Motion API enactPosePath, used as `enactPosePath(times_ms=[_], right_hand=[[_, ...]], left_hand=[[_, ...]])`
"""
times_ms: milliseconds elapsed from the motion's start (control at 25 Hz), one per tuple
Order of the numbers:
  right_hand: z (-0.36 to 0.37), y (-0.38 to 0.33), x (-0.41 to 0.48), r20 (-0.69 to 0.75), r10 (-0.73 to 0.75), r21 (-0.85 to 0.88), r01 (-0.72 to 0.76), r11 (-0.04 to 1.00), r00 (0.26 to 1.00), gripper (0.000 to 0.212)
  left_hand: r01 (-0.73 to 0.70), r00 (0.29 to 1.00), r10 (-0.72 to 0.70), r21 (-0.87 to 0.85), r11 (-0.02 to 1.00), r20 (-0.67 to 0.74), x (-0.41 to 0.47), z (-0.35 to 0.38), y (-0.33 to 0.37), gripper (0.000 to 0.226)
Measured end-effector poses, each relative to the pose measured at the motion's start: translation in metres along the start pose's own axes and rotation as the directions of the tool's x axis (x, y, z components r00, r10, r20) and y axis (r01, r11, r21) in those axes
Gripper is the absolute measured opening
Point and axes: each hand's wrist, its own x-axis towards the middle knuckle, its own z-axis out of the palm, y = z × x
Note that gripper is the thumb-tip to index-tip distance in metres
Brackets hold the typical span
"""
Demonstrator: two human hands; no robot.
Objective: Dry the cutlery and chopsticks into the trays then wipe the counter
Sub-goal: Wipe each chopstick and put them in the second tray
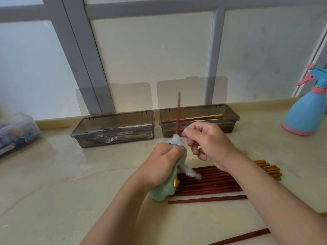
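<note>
**Inspector:** Item under work, and its position?

**Assistant:** One red-brown chopstick (178, 112), held in the air just in front of the chopstick tray (228, 129). Its long axis is near upright. The slim tip points up toward the window, and the gold end shows below the cloth (159, 191).

**Inspector:** Hands?

**Assistant:** The left hand (162, 163) grips the green and white cloth, which wraps the chopstick's lower part. The right hand (210, 144) is just beside the shaft, fingers loosely curled. I cannot tell whether thumb and forefinger pinch it.

**Inspector:** Other stock?

**Assistant:** A pile of chopsticks (212, 181) lies in front of that tray, long axes left to right, gold ends to the right. Two strays lie nearer the person. A few more lie lengthwise inside the tray. Just left of it stands the cutlery tray (79, 138), holding forks (106, 138) and a knife. Both lids stand open at the back.

**Inspector:** Surface and room?

**Assistant:** The counter (62, 183) is pale, glossy and stone-patterned. A frosted window (159, 50) with a grey frame rises behind the tray. A blue and pink spray bottle (306, 112) stands to its right, and a clear plastic box (16, 131) sits well to its left.
</note>
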Motion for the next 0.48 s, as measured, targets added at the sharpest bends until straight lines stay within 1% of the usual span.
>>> enactPosePath(times_ms=[40, 80, 160, 240, 320, 400, 480], right_hand=[[0.001, 0.001, 0.001, 0.016, 0.024, 0.057, -0.025, 0.998, 1.0, 0.02], [0.002, 0.003, 0.001, 0.039, 0.047, 0.085, -0.05, 0.995, 0.998, 0.019], [0.007, 0.004, 0.001, 0.046, 0.11, 0.123, -0.115, 0.986, 0.993, 0.018], [0.007, 0.003, 0.004, -0.023, 0.194, 0.19, -0.186, 0.964, 0.981, 0.019], [0.004, 0.003, 0.007, -0.088, 0.269, 0.276, -0.236, 0.932, 0.959, 0.018], [0.001, 0.004, 0.01, -0.119, 0.325, 0.332, -0.271, 0.904, 0.938, 0.016], [-0.002, 0.006, 0.015, -0.174, 0.375, 0.371, -0.292, 0.881, 0.911, 0.016]], left_hand=[[0.024, 0.999, -0.026, 0.054, 0.998, 0.048, 0.0, 0.002, 0.0, 0.04], [0.035, 0.997, -0.04, 0.08, 0.996, 0.065, 0.0, 0.002, 0.0, 0.039], [0.039, 0.997, -0.045, 0.09, 0.995, 0.066, -0.001, 0.003, 0.003, 0.04], [0.043, 0.996, -0.053, 0.121, 0.992, 0.078, -0.002, 0.003, 0.004, 0.04], [0.044, 0.992, -0.065, 0.189, 0.981, 0.107, -0.003, 0.005, 0.004, 0.037], [0.045, 0.987, -0.078, 0.229, 0.972, 0.138, -0.003, 0.006, 0.004, 0.035], [0.042, 0.984, -0.081, 0.233, 0.971, 0.16, -0.004, 0.005, 0.004, 0.034]])
